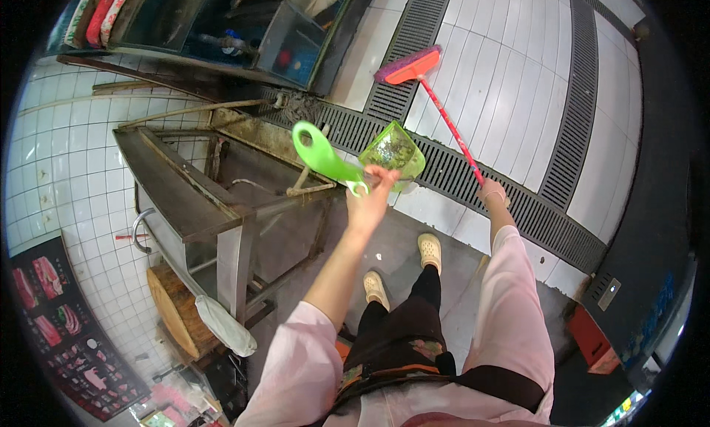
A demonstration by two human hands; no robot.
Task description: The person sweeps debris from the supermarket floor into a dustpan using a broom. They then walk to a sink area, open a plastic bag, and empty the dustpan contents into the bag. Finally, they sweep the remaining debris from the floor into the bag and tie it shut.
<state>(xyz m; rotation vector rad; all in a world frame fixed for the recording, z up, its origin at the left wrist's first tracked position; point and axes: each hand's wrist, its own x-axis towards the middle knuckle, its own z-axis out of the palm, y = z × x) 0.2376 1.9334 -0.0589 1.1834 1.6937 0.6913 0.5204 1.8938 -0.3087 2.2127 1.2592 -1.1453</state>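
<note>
My left hand (pixel 372 195) is closed around the green dustpan, at the lower end of its bright green handle (pixel 322 153) with a loop at the far end. The translucent green pan (pixel 393 152) sits just beyond my fingers, over the floor drain, with dark wet debris in it. How pan and handle join is hidden behind the hand. To the right, my right hand (pixel 494 193) grips a broom by the end of its red patterned stick (pixel 452 124). Its orange head (pixel 414 66) with purple bristles rests on the floor at the far side, partly over a drain grate.
A metal sink stand (pixel 237 235) is close on my left, with a round wooden chopping block (pixel 177 309) below it. Glass tanks (pixel 288 42) stand at the far left. Dark drain grates (pixel 566 116) cross the white-tiled floor. A dark counter (pixel 629 242) lines the right side.
</note>
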